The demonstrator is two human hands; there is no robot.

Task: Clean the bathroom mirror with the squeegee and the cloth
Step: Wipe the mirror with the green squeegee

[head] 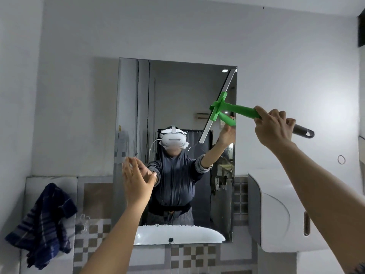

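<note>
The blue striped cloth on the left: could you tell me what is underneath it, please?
The blue striped cloth hangs against a pale wall panel. Whatever hook or ledge holds it is covered by the fabric.

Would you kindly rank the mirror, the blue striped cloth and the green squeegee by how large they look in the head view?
1. mirror, by far the largest.
2. blue striped cloth, hanging at lower left.
3. green squeegee, held in the right hand; it is long but thin, and nearer the camera, so its rank against the cloth is unsure.

Plain white walls (197,32), checkered tile band (189,254) below, white dispenser (276,214) at rt
</note>
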